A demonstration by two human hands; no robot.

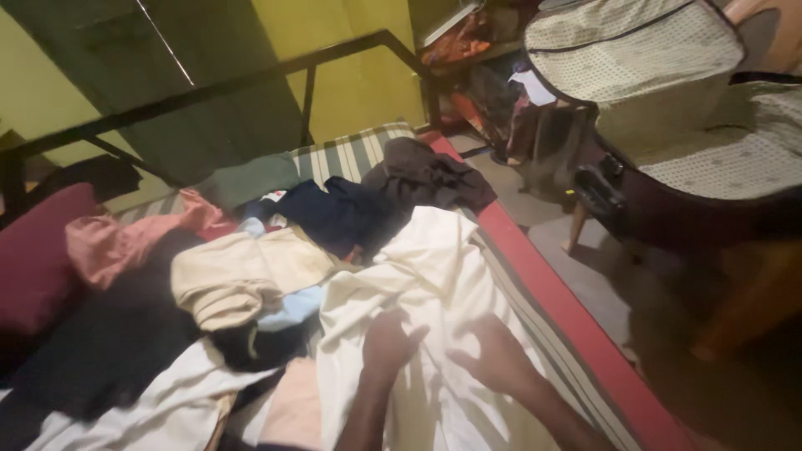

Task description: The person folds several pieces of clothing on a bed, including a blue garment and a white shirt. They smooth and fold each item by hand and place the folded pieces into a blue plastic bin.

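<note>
On the bed, both hands are pressing a white cloth.
Left hand and right hand are lying flat, fingers released, side by side; its long axis is running away toward the far clothes pile.

Left hand and right hand flat, palms down, fingers spread, side by side.

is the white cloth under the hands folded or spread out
Spread out. The white cloth lies open and wrinkled along the bed, with the left hand and right hand pressed flat on it.
</note>
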